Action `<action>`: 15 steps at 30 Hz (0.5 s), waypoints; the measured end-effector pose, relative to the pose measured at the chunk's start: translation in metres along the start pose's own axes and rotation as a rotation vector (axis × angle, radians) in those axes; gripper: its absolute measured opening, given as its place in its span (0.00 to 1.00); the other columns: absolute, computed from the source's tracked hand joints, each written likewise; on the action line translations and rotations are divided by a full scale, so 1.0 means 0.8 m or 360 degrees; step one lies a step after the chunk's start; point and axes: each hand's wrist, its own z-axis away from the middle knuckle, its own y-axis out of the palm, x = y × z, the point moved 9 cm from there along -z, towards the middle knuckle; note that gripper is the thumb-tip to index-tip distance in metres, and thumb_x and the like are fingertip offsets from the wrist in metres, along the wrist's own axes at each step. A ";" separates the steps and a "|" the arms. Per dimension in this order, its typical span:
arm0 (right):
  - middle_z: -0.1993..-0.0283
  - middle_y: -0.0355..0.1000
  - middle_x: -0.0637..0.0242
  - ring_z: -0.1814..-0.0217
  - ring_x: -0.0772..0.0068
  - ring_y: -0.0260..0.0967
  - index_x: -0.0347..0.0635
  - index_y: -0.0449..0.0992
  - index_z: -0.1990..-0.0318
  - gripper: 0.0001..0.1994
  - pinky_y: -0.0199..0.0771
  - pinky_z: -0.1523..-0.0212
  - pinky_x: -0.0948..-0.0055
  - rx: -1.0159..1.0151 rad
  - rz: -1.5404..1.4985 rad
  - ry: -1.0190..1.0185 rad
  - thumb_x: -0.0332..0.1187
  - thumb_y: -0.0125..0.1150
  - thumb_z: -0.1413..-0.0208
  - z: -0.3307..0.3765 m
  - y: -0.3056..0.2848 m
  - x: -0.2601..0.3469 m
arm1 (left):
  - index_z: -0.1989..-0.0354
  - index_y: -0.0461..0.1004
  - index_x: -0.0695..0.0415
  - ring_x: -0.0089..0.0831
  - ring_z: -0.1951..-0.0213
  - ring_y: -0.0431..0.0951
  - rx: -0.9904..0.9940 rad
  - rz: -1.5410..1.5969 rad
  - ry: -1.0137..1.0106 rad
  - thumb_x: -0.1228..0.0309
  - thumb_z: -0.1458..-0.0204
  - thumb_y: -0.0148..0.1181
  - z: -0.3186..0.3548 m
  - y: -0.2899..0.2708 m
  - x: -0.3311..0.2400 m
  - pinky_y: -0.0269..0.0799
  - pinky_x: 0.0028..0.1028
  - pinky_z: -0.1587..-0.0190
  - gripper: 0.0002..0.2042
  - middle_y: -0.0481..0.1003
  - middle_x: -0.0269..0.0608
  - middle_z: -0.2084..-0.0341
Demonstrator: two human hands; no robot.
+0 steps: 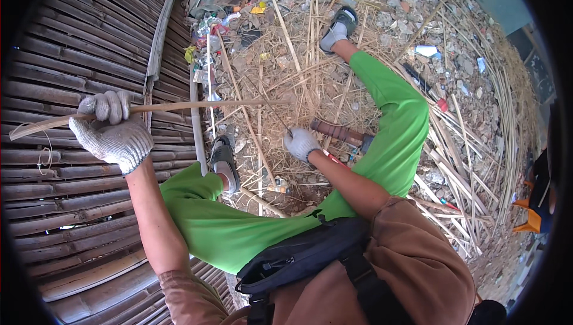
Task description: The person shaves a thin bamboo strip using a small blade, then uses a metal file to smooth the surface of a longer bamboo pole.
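My left hand (113, 131), in a pale knitted glove, is closed round a long bamboo strip (185, 106). The strip runs rightward across the space between my legs, with a thin curled shaving (43, 149) hanging by its left end. My right hand (301, 145), also gloved, is closed on a thin, dark, blade-like tool (271, 110). This tool points up and left toward the strip's far end; its handle is hidden in my fist. Just beyond that hand lies a brown, banded wooden cylinder (337, 131) with a dark end.
A bamboo slat wall or platform (59, 92) fills the left side. Bamboo shavings (298, 95), strips and rubble cover the ground between my feet. Long split bamboo strips (459, 176) lie in a pile on the right, with an orange stool-like object (527, 216) beyond.
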 end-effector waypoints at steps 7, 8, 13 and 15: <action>0.51 0.81 0.36 0.47 0.38 0.82 0.30 0.83 0.51 0.28 0.81 0.45 0.50 0.0240 -0.0028 0.0447 0.51 0.55 0.38 0.001 0.022 -0.112 | 0.78 0.63 0.49 0.21 0.83 0.47 0.0108 -0.0045 -0.0120 0.55 0.32 0.61 -0.004 0.022 0.005 0.46 0.26 0.79 0.23 0.52 0.24 0.85; 0.49 0.80 0.35 0.45 0.39 0.82 0.30 0.83 0.49 0.29 0.81 0.43 0.51 0.0331 -0.0049 0.0591 0.52 0.55 0.38 0.005 0.028 -0.124 | 0.77 0.63 0.49 0.21 0.83 0.47 0.0191 -0.0040 -0.0143 0.55 0.31 0.60 -0.004 0.027 0.005 0.46 0.27 0.78 0.22 0.52 0.25 0.84; 0.46 0.81 0.37 0.42 0.40 0.81 0.33 0.83 0.46 0.29 0.81 0.42 0.52 0.0321 0.0195 0.0578 0.52 0.56 0.38 0.013 0.024 -0.129 | 0.76 0.60 0.50 0.25 0.77 0.52 0.0002 -0.0237 -0.0100 0.57 0.30 0.58 -0.004 0.031 0.001 0.52 0.30 0.70 0.21 0.54 0.29 0.80; 0.46 0.81 0.38 0.42 0.41 0.81 0.34 0.84 0.46 0.29 0.81 0.42 0.52 0.0354 0.0050 0.0705 0.52 0.55 0.38 0.007 0.033 -0.149 | 0.76 0.58 0.50 0.27 0.73 0.54 -0.0011 -0.0283 -0.0169 0.60 0.31 0.58 -0.008 0.029 0.001 0.53 0.33 0.65 0.21 0.55 0.31 0.77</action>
